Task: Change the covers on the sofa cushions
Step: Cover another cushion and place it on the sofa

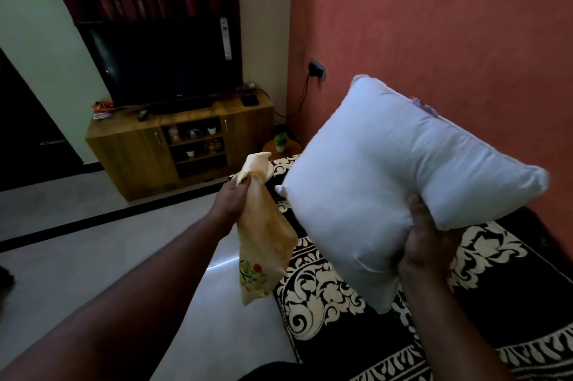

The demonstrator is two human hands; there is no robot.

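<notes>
Now the bare white cushion insert (387, 182) is seen held up in the air, gripped at its lower edge by the right hand (426, 234), whose fingers are curled into the filling so that the edge is dented where it is squeezed. Off to the left of that hand, well apart from the insert, a limp yellowish cover (263, 231) with a floral print near its bottom is pinched near its top in the left hand (231, 197), and its length is left hanging below the fist. So the stripping step is judged as done for this cushion: insert and cover are clearly separated, neither touching the other. Whether the hanging cover is the old one just removed or the fresh one about to go on cannot be told. No other cushion and no second cover can be made out. Below both hands, a black spread with a cream scroll pattern (341, 303) is laid out, and it is judged the likely place for things to be set down. What is left, by this reckoning, is the larger part: a cover is to be opened, the insert fed in corner by corner, the closure shut, and the same repeated for any remaining cushions.
</notes>
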